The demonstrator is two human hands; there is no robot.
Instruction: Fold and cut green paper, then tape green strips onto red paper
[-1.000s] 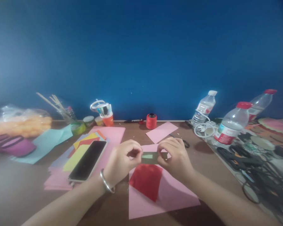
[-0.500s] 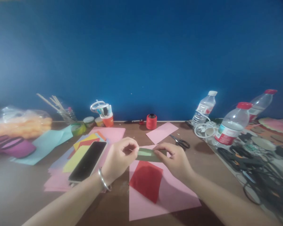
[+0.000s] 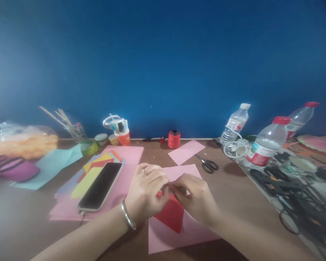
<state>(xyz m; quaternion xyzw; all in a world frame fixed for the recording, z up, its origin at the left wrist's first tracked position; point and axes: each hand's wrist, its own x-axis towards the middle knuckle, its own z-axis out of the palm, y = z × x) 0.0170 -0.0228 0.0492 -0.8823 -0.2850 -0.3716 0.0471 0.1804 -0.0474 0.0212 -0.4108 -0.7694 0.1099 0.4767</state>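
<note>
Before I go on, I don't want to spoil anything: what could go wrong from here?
The left hand and right hand hide most of what they pinch, so a crooked edge could go unseen. The red piece beneath, if loose, might get dragged askew. The left forearm passes close to the phone and its cable and might nudge or snag them.

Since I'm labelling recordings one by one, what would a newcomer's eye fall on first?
Probably the left hand and right hand, close together over the red piece and pink sheet in the middle. Next might come the dark-screened smartphone on papers at left, then the nearer red-capped bottle at right.
</note>
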